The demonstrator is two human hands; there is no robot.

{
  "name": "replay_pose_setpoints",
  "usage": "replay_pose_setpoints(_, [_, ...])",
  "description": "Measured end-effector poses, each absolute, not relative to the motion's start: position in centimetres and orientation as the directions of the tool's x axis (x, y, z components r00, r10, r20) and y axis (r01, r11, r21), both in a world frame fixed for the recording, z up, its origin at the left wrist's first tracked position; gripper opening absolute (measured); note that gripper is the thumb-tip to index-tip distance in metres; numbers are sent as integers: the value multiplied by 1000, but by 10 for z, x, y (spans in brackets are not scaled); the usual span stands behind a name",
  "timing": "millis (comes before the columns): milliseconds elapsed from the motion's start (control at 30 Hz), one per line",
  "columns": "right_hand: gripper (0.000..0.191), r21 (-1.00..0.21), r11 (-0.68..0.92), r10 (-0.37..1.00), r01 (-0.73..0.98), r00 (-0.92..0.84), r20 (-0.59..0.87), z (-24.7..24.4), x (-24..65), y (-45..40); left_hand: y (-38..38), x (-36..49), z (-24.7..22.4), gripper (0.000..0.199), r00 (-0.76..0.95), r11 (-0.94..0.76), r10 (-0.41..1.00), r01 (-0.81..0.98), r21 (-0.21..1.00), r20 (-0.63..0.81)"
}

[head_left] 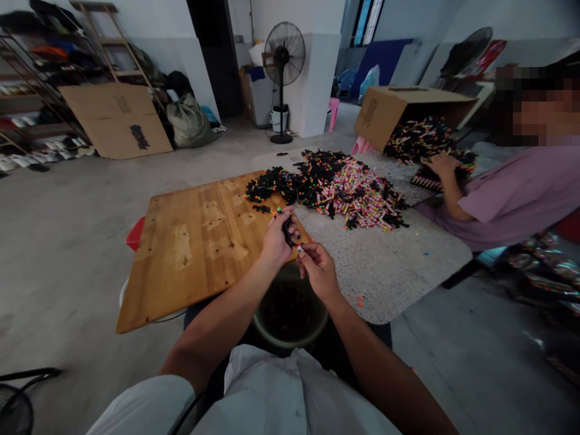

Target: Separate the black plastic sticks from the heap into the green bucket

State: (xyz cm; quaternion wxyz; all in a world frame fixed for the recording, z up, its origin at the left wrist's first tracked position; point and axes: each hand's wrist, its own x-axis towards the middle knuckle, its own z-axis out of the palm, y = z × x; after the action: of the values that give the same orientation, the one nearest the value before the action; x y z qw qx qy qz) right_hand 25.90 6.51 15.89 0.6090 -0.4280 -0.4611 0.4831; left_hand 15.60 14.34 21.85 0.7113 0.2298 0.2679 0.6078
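Note:
My left hand (pixel 275 238) is closed round a small black plastic piece (pixel 287 231), with bright orange and green bits showing near its fingers. Close beside it, my right hand (pixel 321 269) pinches a small pink-and-white piece (pixel 298 248) at the lower end of the black one. Whether the two pieces are joined, I cannot tell. Below both hands a round greenish tub (pixel 290 343) sits between my legs, dark inside with its contents unclear. Past my fingers lies a heap of black pieces (pixel 321 172) with orange and green tips, mixed with many pink-and-white pieces (pixel 357 190).
A wooden board (pixel 199 241) lies left, beside a grey speckled tabletop (pixel 362 272). At right a co-worker (pixel 507 187) reaches toward black pieces spilling from a cardboard box (pixel 380 115). Further back stand a fan (pixel 281 57) and a sack (pixel 193 121).

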Motion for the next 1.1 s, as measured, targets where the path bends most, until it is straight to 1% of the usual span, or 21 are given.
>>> replay_pose_setpoints(133, [33, -964, 145, 985, -223, 125, 120, 156, 257, 63, 141, 160, 220, 14, 102, 134, 991, -771, 623, -87])
replay_pose_setpoints(333, [36, -944, 53, 991, -325, 134, 9, 164, 255, 60, 139, 166, 219, 15, 68, 104, 994, -776, 622, -82])
replay_pose_setpoints(533, [37, -891, -135, 987, -433, 17, -158, 174, 261, 61, 140, 169, 209, 18, 63, 109, 993, -799, 591, -99])
replay_pose_setpoints(600, [36, -892, -136, 988, -431, 4, -153, 172, 262, 59, 141, 171, 206, 17, 46, 102, 993, -794, 599, -107])
replay_pose_setpoints(733, [34, -928, -76, 997, -364, -12, -76, 159, 265, 55, 138, 179, 197, 20, 13, 79, 994, -766, 638, -107])
replay_pose_setpoints(833, [37, -945, -121, 992, -304, -80, -101, 144, 278, 52, 134, 181, 177, 29, 61, 145, 988, -693, 706, -143])
replay_pose_setpoints(867, [38, -946, -150, 987, -287, -101, -126, 139, 285, 51, 134, 178, 168, 34, 91, 180, 983, -639, 748, -159])
replay_pose_setpoints(900, [39, -947, -178, 982, -269, -115, -153, 132, 292, 48, 137, 175, 158, 40, 122, 219, 976, -554, 803, -183])
replay_pose_setpoints(933, [40, -948, -205, 976, -243, -124, -179, 126, 300, 45, 142, 169, 147, 47, 131, 219, 975, -444, 869, -179])
replay_pose_setpoints(967, [40, -952, -230, 970, -203, -130, -206, 119, 309, 42, 151, 162, 137, 50, 107, 172, 983, -302, 938, -146])
replay_pose_setpoints(1000, [40, -956, -257, 961, -144, -142, -237, 112, 317, 37, 163, 155, 129, 50, 71, 89, 994, -109, 990, -81])
replay_pose_setpoints(1033, [38, -956, -287, 946, -63, -173, -273, 105, 325, 33, 177, 147, 122, 46, 48, -13, 999, 154, 988, 6])
replay_pose_setpoints(1067, [36, -950, -311, 923, 38, -225, -312, 100, 334, 31, 193, 139, 117, 42, 52, -115, 993, 430, 896, 102])
replay_pose_setpoints(1100, [34, -938, -311, 896, 151, -281, -343, 95, 342, 30, 209, 131, 113, 36, 60, -144, 989, 510, 848, 132])
